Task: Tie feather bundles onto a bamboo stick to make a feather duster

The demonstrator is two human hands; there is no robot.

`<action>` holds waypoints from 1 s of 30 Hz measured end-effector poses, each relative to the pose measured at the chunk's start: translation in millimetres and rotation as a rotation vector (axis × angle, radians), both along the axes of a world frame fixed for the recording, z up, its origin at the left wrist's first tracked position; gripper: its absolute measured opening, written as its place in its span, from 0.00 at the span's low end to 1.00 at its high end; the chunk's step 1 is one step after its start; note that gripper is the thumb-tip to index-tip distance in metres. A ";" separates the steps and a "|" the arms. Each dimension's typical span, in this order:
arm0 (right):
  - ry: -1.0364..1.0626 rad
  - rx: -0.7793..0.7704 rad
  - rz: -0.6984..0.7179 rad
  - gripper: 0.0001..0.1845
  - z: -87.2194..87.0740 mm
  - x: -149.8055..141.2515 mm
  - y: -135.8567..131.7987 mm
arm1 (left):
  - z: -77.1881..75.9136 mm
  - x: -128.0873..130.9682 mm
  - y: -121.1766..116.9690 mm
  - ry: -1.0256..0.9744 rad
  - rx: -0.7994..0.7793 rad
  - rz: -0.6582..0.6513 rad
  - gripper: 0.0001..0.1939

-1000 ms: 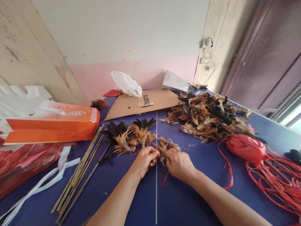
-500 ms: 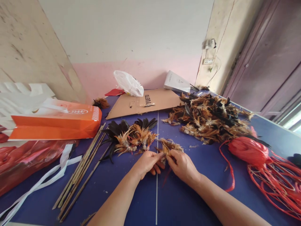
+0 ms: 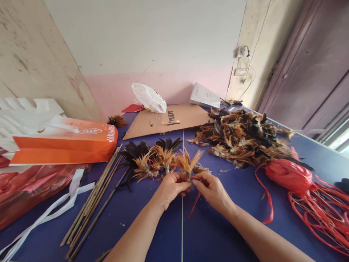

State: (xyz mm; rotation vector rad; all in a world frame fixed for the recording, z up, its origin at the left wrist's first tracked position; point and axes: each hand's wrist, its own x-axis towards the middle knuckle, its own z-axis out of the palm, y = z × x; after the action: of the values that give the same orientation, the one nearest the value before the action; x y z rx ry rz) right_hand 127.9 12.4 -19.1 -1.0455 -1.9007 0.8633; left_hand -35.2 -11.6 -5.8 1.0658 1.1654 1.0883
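Though wispy, a fan-shaped feather bunch (image 3: 188, 163) between both hands (image 3: 171, 188) (image 3: 215, 191).

At the back of the blue surface (image 3: 209, 236) there lies a flat brown cardboard (image 3: 141, 127) with dark letters printed on it. A white plastic bag (image 3: 148, 97) rests over its rear left part, and a red packet (image 3: 131, 108) is just beside this bag. A white box (image 3: 205, 96) sits near the wall (image 3: 152, 40), which is white above and pink below. On the left lies an orange paper bag (image 3: 68, 145). At the right are a wall socket (image 3: 241, 72) and a purple door (image 3: 308, 65).
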 end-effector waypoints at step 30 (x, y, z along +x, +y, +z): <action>0.125 -0.199 -0.106 0.15 4.5 9.6 12.5 | 6.2 -62.9 18.9 0.666 0.314 0.683 0.20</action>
State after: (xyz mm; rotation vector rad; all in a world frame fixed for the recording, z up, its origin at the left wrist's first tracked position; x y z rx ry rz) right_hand 137.5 24.9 -14.6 -1.1708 -1.6662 1.0474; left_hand -98.1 7.2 0.5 1.3717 2.0354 1.5310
